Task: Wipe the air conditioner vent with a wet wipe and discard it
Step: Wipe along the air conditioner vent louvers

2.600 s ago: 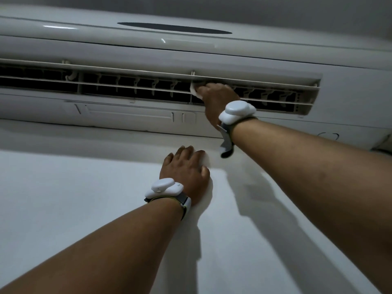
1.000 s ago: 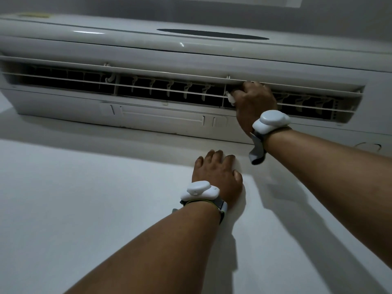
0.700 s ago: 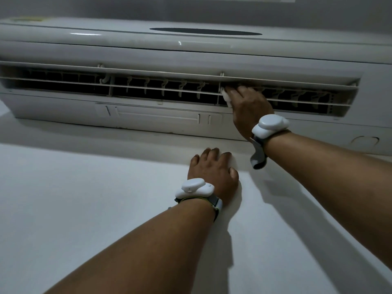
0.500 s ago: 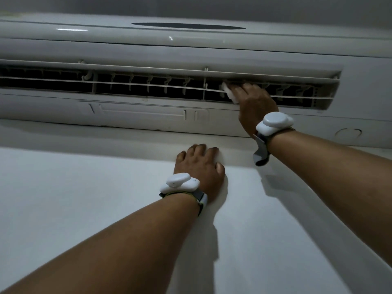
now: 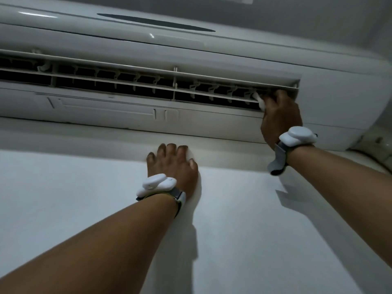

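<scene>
A white wall-mounted air conditioner spans the top of the view. Its long dark vent with thin louvres runs along the underside. My right hand is at the vent's far right end, fingers pushed into the slot and closed on a white wet wipe, of which only a small crumpled bit shows at the fingertips. My left hand lies flat against the white wall just below the unit, fingers spread, holding nothing.
The unit's right end cap curves down beside my right hand. A pipe or hose cover leaves the unit at the far right. Both wrists carry white strap-on devices.
My right hand has slid the wipe along the vent from its middle to its far right end. The left hand has stayed flat on the wall.
</scene>
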A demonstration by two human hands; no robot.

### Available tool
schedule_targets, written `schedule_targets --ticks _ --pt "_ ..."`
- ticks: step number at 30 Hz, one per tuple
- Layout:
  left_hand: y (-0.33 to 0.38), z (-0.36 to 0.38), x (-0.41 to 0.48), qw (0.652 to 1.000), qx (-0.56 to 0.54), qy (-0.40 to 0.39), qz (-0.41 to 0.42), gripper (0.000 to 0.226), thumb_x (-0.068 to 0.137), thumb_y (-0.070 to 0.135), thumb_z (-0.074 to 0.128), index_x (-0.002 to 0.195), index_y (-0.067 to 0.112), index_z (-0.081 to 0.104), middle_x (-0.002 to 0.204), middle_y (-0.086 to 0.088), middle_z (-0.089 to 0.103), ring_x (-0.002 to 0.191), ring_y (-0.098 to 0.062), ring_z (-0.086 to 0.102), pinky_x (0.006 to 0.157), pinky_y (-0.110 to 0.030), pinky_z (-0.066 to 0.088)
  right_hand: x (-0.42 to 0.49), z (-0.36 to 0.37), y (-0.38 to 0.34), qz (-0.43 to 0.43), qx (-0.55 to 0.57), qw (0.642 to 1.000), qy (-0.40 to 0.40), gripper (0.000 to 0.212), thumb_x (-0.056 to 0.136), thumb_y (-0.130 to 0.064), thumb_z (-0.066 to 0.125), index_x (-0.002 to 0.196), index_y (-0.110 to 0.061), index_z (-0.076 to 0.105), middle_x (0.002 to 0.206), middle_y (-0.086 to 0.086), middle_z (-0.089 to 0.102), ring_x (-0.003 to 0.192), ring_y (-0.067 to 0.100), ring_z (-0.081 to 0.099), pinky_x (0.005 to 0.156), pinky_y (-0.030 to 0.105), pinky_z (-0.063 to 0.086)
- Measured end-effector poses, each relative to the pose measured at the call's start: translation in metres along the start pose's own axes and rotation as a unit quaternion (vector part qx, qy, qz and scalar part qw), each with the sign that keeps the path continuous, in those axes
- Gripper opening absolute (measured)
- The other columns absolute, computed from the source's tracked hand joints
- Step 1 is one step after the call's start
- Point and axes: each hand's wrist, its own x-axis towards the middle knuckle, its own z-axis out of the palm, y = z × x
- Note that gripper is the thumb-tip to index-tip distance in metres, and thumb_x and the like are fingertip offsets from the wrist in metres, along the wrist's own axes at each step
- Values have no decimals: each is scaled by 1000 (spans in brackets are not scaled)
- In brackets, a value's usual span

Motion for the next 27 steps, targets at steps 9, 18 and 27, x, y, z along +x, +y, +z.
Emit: schedule_targets --ticks 9,18,27 --pt "-4 -10 -2 999 -2 -32 17 40 88 39 37 125 30 49 130 2 49 124 -21 39 99 -40 28 21 -9 -104 -92 66 993 -11 39 90 -10 37 123 -20 54 112 10 60 107 33 50 97 40 31" --pt "-3 -8 -3 999 -13 -42 10 42 89 39 37 130 31 45 138 2 44 133 -21 32 106 -41 23 17 2 -74 -86 68 993 -43 30 97 -11 39 122 -13 55 114 13 57 105 34 51 87 40 40" --pt "-3 -8 -3 999 -11 -43 14 41 88 38 36 127 30 46 136 2 45 130 -20 34 105 -41 25 1 -5 10 -35 38 999 -9 41 99 -28 30 121 -9 60 107 24 59 98 43 53 80 48 41"
